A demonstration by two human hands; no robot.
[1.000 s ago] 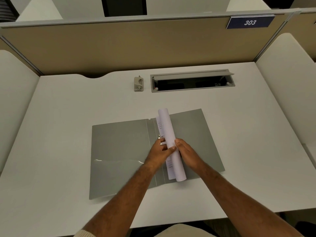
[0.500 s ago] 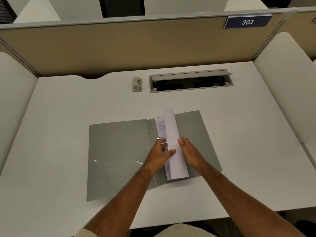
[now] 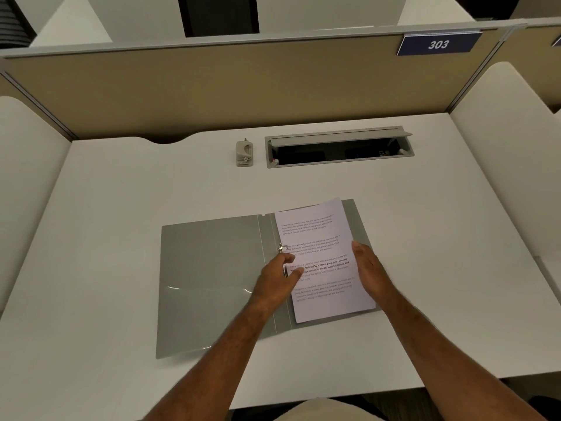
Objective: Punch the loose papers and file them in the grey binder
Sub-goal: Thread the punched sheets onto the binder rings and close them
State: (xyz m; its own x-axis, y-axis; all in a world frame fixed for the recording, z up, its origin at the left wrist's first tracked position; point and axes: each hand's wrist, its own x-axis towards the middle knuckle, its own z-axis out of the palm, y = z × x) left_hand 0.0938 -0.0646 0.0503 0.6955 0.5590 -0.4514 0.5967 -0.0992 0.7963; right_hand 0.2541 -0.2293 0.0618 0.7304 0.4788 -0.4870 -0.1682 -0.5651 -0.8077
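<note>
The grey binder (image 3: pixel 212 268) lies open and flat on the white desk. The printed papers (image 3: pixel 321 247) lie spread on its right half, text up, with their left edge at the metal ring (image 3: pixel 283 247) by the spine. My left hand (image 3: pixel 277 281) rests at the spine, its thumb pressing the papers' left edge just below the ring. My right hand (image 3: pixel 368 270) lies along the papers' right edge with its fingers straight. A small grey hole punch (image 3: pixel 244 153) stands at the back of the desk, away from both hands.
A recessed cable tray (image 3: pixel 338 148) with its lid up is set in the desk behind the binder. A tan partition (image 3: pixel 243 86) with a "303" sign closes the back. White side panels (image 3: pixel 501 147) flank the desk. The near desk edge (image 3: pixel 303 399) is close to my body.
The papers, curled into a roll over the spine a second ago, have unrolled to the right and now lie flat. My right hand moved right with their edge; my left stayed at the ring.
</note>
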